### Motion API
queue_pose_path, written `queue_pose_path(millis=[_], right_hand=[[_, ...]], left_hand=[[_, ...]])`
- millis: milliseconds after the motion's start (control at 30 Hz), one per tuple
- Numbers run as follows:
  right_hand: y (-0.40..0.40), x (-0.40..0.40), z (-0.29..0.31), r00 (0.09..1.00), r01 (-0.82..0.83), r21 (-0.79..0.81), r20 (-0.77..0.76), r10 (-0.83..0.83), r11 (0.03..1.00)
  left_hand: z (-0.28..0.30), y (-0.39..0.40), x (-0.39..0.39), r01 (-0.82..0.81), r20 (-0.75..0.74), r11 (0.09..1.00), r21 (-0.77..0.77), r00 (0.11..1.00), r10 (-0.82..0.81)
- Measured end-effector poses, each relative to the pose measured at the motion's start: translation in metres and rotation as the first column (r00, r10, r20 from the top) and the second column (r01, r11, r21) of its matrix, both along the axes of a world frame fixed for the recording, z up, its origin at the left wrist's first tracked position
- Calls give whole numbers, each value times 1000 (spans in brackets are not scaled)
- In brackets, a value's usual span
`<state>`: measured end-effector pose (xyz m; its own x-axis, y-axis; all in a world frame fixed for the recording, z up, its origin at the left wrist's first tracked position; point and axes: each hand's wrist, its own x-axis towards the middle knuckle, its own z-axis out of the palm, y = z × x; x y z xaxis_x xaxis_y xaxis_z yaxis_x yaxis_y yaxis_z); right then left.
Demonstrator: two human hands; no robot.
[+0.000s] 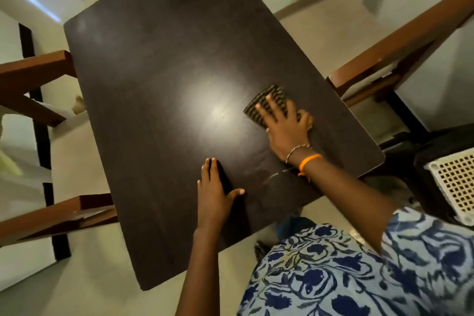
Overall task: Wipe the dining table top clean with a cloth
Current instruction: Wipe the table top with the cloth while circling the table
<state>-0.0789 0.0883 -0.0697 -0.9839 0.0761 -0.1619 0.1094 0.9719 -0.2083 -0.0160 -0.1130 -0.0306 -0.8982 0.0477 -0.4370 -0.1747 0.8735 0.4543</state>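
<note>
Right hand (284,128) flat on cloth (266,100)

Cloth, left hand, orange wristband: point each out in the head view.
cloth (266,93): head view, on its striped far end beyond the fingers.
left hand (214,194): head view, back of the hand, flat on the table.
orange wristband (309,160): head view, band on the right wrist.

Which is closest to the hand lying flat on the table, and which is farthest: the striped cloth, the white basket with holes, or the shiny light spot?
From the left hand, in the head view:
1. Shiny light spot, just ahead on the dining table.
2. Striped cloth, ahead and right, under the right hand.
3. White basket with holes, far right, off the table.
</note>
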Motion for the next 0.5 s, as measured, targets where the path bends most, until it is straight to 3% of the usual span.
queue_pose_path(millis=[133, 233, 333, 500], right_hand=[[-69, 63, 0, 938, -336, -115, 50, 343, 935], [-59, 80, -1, 854, -510, -109, 57, 517, 853], [-16, 70, -2, 913, -406, -31, 40, 407, 913], [79, 49, 0, 998, 56, 35, 11, -57, 998]], left_hand=[[1, -4, 17, 13, 6, 1000, 15, 1000, -13], [0, -5, 31, 34, 1, 999, 29, 999, -34], [-3, -4, 42, 57, 4, 998, 17, 998, -57], [-2, -3, 57, 61, -8, 998, 26, 998, -61]])
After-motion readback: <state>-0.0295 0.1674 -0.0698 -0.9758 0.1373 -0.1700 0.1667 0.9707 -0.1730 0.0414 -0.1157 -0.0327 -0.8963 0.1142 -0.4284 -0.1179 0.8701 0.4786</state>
